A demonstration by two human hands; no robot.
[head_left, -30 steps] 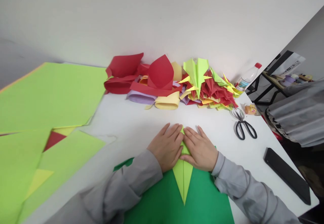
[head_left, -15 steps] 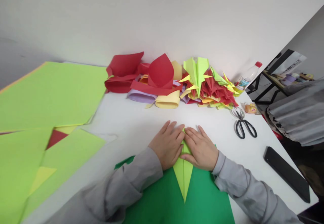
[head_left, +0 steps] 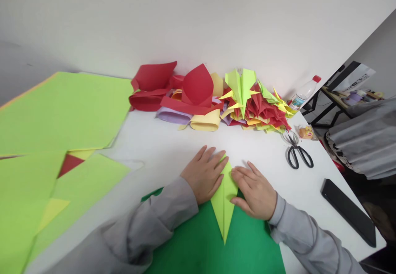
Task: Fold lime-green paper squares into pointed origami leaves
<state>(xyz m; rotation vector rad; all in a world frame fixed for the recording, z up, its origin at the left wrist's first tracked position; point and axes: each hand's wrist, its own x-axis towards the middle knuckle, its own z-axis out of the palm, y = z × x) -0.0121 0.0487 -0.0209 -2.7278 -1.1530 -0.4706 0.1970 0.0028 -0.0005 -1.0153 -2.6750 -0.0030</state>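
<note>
A: Why do both hands lie flat?
B: Left hand [head_left: 204, 177] and right hand [head_left: 255, 190], palms down, fingers spread and gripping nothing, pin the lime fold [head_left: 225, 201] onto the green sheet [head_left: 213, 247], apparently to flatten it.
A: Beyond?
B: Scissors [head_left: 296, 153], then the paper pile [head_left: 216, 100] against the wall.

At 12 o'clock on the white desk [head_left: 161, 142], against the wall: heap of folded paper pieces [head_left: 253, 109], red, yellow and light green, with curled red paper [head_left: 173, 88] and lilac and yellow strips [head_left: 192, 119] just to the left. At 9 to 10 o'clock: large light-green sheets [head_left: 62, 113], overlapping, a red corner [head_left: 69, 163] showing between them. At 2 o'clock: black-handled scissors [head_left: 297, 152], beside a small wrapped snack [head_left: 306, 132] and a red-capped bottle [head_left: 305, 90]. At 3 to 4 o'clock: black phone [head_left: 348, 212], flat near the desk edge.
</note>
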